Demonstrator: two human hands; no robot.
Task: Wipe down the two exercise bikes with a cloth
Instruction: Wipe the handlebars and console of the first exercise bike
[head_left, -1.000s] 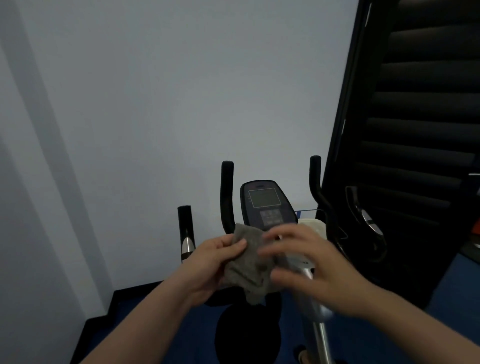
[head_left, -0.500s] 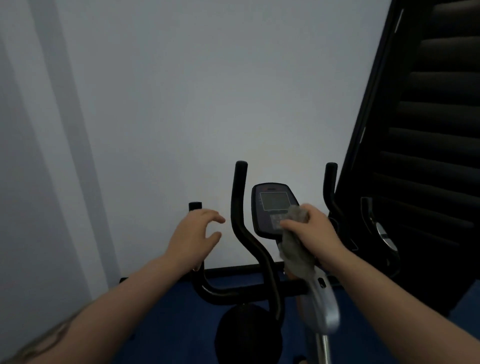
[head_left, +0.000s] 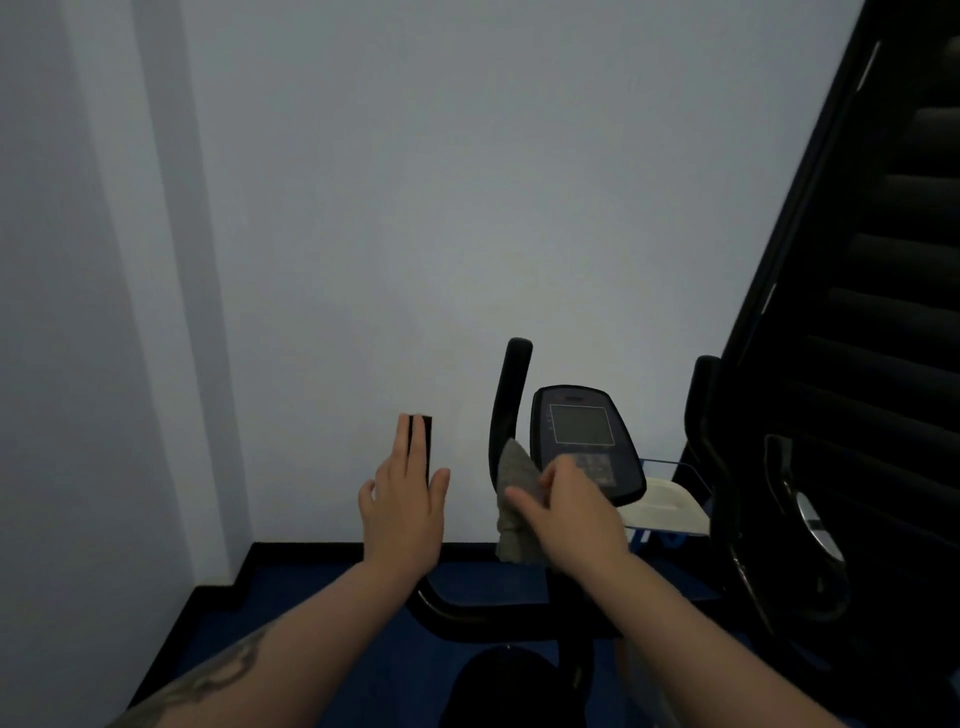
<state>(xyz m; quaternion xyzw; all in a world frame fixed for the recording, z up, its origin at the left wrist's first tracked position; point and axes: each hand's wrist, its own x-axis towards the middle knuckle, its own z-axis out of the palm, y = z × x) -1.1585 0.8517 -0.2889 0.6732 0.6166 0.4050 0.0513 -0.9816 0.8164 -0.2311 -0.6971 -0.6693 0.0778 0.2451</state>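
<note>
Your right hand (head_left: 571, 514) pinches the grey cloth (head_left: 514, 499), fingers and thumb curled on it, and holds it against the lower left edge of the exercise bike's console (head_left: 582, 436), just beside the inner upright handlebar (head_left: 506, 405). The cloth hangs down from your grip, its top corner pointing up along that bar. The console's screen faces you, with a button panel below it partly covered by your hand.

Your left hand (head_left: 402, 509) is flat, its fingers straight and together, laid against the outer left handle (head_left: 422, 441); whether the palm touches it, I cannot tell. The black handlebar frame (head_left: 467, 608) curves beneath both wrists.

To the right, behind the other upright bar (head_left: 701, 415), stands a dark second machine (head_left: 810, 519) with 1 chrome grip. A white tray (head_left: 665, 504) sits behind the console. Blue floor (head_left: 291, 623) meets the pale wall (head_left: 415, 208).
</note>
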